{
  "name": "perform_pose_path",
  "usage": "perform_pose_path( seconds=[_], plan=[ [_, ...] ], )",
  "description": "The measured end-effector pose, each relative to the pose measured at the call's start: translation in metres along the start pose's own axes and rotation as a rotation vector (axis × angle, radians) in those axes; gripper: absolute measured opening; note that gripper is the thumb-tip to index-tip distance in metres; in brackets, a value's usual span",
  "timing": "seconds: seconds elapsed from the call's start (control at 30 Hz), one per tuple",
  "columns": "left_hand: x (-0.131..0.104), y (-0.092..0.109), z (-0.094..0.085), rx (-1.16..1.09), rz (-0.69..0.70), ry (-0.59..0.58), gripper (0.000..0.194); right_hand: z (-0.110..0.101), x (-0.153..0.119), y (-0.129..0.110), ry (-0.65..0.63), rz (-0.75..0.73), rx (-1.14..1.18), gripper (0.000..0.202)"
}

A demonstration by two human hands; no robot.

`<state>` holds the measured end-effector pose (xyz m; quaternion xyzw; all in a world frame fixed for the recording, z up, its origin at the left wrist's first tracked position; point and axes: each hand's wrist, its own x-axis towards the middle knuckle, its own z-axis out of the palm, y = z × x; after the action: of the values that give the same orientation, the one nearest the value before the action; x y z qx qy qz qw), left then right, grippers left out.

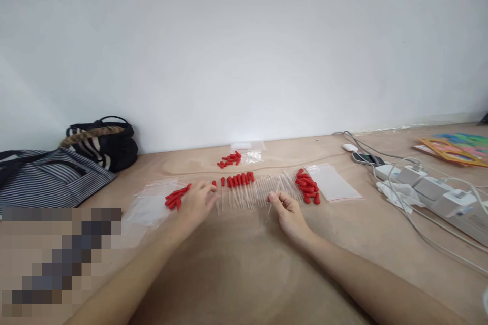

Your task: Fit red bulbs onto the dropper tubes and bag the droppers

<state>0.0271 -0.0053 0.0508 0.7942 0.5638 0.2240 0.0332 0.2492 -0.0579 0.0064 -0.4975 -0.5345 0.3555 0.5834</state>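
My right hand [288, 211] pinches a thin clear glass dropper tube [271, 208] between thumb and forefinger, tilted above the table. My left hand [198, 204] hovers at the left end of the row with its fingers apart, close to a pile of red rubber bulbs [176, 197]. Between the hands lies a row of glass droppers; several at the left carry red bulbs [238, 179], while the tubes [263, 188] to their right are bare. A second pile of red bulbs [307, 186] sits at the row's right end. Part of the left pile is hidden by my left hand.
Clear plastic bags [147, 204] lie at the left, with a white zip bag [335, 183] at the right. More red bulbs [229, 159] lie behind the row. A power strip with chargers [434, 193] and cables is far right; a striped bag [57, 177] stands left.
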Motion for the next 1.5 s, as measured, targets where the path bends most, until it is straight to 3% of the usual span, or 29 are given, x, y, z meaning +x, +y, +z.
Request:
perform_pose_path(
  seconds=[0.07, 0.1, 0.2, 0.4, 0.77, 0.83, 0.9, 0.97, 1.07, 1.17, 1.3, 1.5],
  plan=[
    [0.015, -0.028, -0.009, 0.239, -0.059, 0.061, 0.02, -0.001, 0.003, 0.004, 0.02, -0.041, -0.044, 0.041],
    [0.02, -0.039, -0.012, 0.314, -0.075, 0.038, 0.021, -0.001, 0.003, 0.006, 0.02, -0.062, -0.067, 0.04],
    [0.031, -0.054, -0.011, 0.431, -0.061, -0.019, 0.022, 0.0, 0.001, 0.009, -0.017, -0.146, -0.135, 0.037],
    [0.037, -0.05, 0.004, 0.457, -0.01, -0.016, 0.02, 0.0, -0.007, 0.004, -0.098, -0.289, -0.209, 0.028],
    [0.039, -0.045, 0.015, 0.453, -0.031, 0.102, 0.024, 0.0, -0.007, 0.0, -0.101, -0.337, -0.245, 0.026],
    [0.03, -0.034, 0.013, 0.372, -0.01, 0.177, 0.023, -0.001, -0.006, 0.001, -0.107, -0.349, -0.255, 0.026],
    [0.013, -0.017, 0.013, 0.123, 0.062, 0.236, 0.018, -0.001, -0.005, 0.002, -0.124, -0.367, -0.27, 0.024],
    [-0.008, 0.002, 0.016, -0.202, 0.1, 0.124, 0.015, -0.001, -0.005, 0.005, -0.162, -0.393, -0.297, 0.023],
    [-0.035, 0.027, 0.028, -0.614, 0.052, -0.082, 0.011, 0.0, -0.006, 0.008, -0.243, -0.431, -0.335, 0.026],
    [-0.046, 0.039, 0.038, -0.915, -0.034, -0.153, 0.014, 0.0, -0.008, 0.007, -0.289, -0.447, -0.343, 0.022],
    [-0.044, 0.04, 0.041, -1.068, -0.121, -0.183, 0.019, 0.0, -0.01, 0.001, -0.305, -0.438, -0.393, 0.017],
    [-0.044, 0.041, 0.038, -1.062, -0.162, -0.132, 0.016, 0.0, -0.013, -0.001, -0.346, -0.445, -0.438, 0.022]
  ],
)
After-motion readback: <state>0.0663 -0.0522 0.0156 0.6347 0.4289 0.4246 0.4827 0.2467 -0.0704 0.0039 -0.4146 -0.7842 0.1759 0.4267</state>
